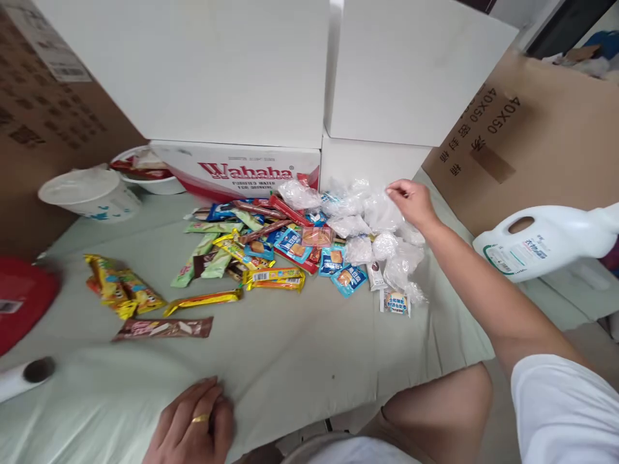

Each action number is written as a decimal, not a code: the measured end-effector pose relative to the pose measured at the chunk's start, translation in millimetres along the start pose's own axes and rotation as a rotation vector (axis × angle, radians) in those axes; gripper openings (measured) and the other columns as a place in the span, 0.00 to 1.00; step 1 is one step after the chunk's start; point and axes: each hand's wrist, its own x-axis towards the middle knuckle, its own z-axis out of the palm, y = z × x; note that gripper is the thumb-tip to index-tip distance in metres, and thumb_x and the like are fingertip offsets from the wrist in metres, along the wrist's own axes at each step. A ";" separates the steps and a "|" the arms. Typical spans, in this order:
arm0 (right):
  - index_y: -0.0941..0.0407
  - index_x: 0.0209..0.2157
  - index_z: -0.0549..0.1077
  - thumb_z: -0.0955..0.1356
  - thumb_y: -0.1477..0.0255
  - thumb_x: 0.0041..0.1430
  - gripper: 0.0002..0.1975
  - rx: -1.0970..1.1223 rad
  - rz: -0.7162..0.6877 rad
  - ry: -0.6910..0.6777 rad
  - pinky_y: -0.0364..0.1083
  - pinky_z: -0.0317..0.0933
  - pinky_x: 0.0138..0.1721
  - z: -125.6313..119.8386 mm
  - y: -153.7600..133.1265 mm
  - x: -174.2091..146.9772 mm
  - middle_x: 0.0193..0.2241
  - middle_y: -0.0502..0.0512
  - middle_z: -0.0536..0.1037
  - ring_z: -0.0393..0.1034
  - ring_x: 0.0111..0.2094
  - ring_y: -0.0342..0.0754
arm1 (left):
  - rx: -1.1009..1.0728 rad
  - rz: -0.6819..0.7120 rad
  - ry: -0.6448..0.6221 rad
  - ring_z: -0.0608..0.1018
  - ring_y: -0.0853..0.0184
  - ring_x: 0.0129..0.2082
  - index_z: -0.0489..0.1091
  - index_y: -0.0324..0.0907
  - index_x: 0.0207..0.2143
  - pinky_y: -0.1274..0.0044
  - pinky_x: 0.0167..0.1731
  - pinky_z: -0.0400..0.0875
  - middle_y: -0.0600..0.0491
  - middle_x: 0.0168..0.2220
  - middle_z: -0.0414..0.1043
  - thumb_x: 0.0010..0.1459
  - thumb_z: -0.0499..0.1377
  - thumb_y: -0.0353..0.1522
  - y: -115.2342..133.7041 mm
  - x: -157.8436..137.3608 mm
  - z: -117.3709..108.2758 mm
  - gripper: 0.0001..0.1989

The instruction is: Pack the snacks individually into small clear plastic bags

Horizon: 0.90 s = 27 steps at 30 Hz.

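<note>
My right hand (412, 201) reaches to the far right side of the pile, thumb and fingertips pinched at a crumpled clear plastic bag (384, 209). More crumpled clear plastic (403, 261) lies just below and left of it. My left hand (193, 422), a gold ring on one finger, rests on the cloth near the front edge. Its fingers are curled together, and nothing shows in them. Beside the plastic is a heap of wrapped snacks, with blue packets (291, 243), green wrappers (200, 258) and a yellow packet (275, 278). A small white-and-blue packet (395, 303) lies below the plastic.
Behind the heap stands a Wahaha water carton (232, 169) below white boxes (217, 71). A white tub (91, 193) and bowl (159, 185) stand back left. Nearer lie a brown-wrapped bar (164, 328) and yellow packets (116, 287). At right is a white detergent bottle (536, 241).
</note>
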 end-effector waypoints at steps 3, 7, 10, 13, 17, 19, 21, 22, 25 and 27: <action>0.56 0.43 0.82 0.74 0.68 0.61 0.09 -0.222 -0.288 -0.279 0.53 0.62 0.52 41.1 -37.0 -0.6 0.42 0.58 0.79 0.69 0.46 0.53 | 0.028 0.071 0.016 0.82 0.56 0.41 0.73 0.45 0.42 0.66 0.46 0.75 0.47 0.40 0.82 0.58 0.61 0.26 4.8 6.6 -3.1 0.10; 0.57 0.42 0.83 0.78 0.68 0.54 0.13 -0.509 -0.336 -0.504 0.61 0.58 0.58 95.9 -67.6 -0.1 0.49 0.64 0.78 0.61 0.58 0.66 | 0.023 0.052 0.025 0.82 0.57 0.42 0.73 0.44 0.41 0.68 0.46 0.75 0.47 0.40 0.81 0.59 0.60 0.26 6.9 3.9 -3.0 0.08; 0.57 0.31 0.80 0.72 0.72 0.60 0.04 -0.455 -0.274 -0.382 0.60 0.59 0.57 111.3 -89.2 -1.2 0.40 0.64 0.79 0.64 0.56 0.64 | -0.005 0.014 0.022 0.81 0.58 0.43 0.73 0.44 0.41 0.69 0.46 0.75 0.48 0.40 0.81 0.60 0.60 0.25 6.3 0.0 -1.7 0.08; 0.54 0.30 0.74 0.70 0.65 0.63 0.10 -0.046 -0.168 -0.116 0.53 0.65 0.50 98.4 -114.3 -14.9 0.34 0.56 0.78 0.70 0.46 0.55 | -0.083 -0.070 0.014 0.81 0.59 0.42 0.74 0.45 0.40 0.69 0.45 0.75 0.49 0.39 0.81 0.61 0.58 0.26 7.5 -1.6 -2.6 0.08; 0.52 0.30 0.68 0.74 0.54 0.56 0.19 0.556 0.197 -0.067 0.43 0.61 0.29 72.7 -140.5 -77.6 0.28 0.47 0.71 0.65 0.28 0.44 | -0.382 -0.365 0.056 0.80 0.61 0.39 0.74 0.44 0.38 0.69 0.42 0.75 0.50 0.37 0.78 0.64 0.56 0.31 28.5 6.9 -8.7 0.06; 0.52 0.29 0.67 0.78 0.55 0.49 0.21 0.686 0.335 -0.106 0.42 0.59 0.27 72.5 -146.8 -128.2 0.26 0.45 0.69 0.63 0.26 0.43 | -0.638 -0.561 -0.003 0.79 0.62 0.37 0.74 0.43 0.39 0.69 0.39 0.76 0.51 0.36 0.77 0.66 0.57 0.38 50.7 17.9 -12.1 0.09; 0.52 0.29 0.69 0.79 0.57 0.47 0.20 0.738 0.407 -0.132 0.43 0.62 0.31 82.7 -149.8 -185.1 0.26 0.45 0.71 0.66 0.28 0.44 | -0.963 -0.735 -0.165 0.79 0.62 0.37 0.74 0.43 0.38 0.71 0.37 0.77 0.51 0.36 0.76 0.65 0.58 0.45 77.4 32.5 -12.6 0.15; 0.52 0.30 0.70 0.79 0.58 0.48 0.19 0.749 0.430 -0.127 0.44 0.64 0.34 90.2 -151.0 -213.6 0.27 0.46 0.73 0.67 0.29 0.44 | -1.132 -0.801 -0.240 0.79 0.61 0.39 0.74 0.43 0.37 0.72 0.35 0.77 0.50 0.37 0.76 0.64 0.59 0.50 90.8 40.4 -11.2 0.19; 0.52 0.33 0.76 0.78 0.58 0.51 0.15 0.790 0.515 -0.190 0.47 0.66 0.41 111.2 -155.2 -286.5 0.32 0.49 0.80 0.71 0.34 0.48 | -1.521 -0.994 -0.382 0.78 0.57 0.50 0.73 0.45 0.45 0.70 0.39 0.79 0.45 0.53 0.75 0.57 0.63 0.57 122.6 60.3 -0.9 0.27; 0.52 0.35 0.79 0.77 0.57 0.53 0.14 0.838 0.568 -0.246 0.48 0.67 0.43 116.9 -157.3 -316.1 0.34 0.51 0.82 0.73 0.37 0.50 | -1.601 -1.052 -0.391 0.77 0.57 0.52 0.73 0.45 0.45 0.70 0.42 0.77 0.46 0.53 0.75 0.51 0.69 0.55 133.0 66.5 7.8 0.28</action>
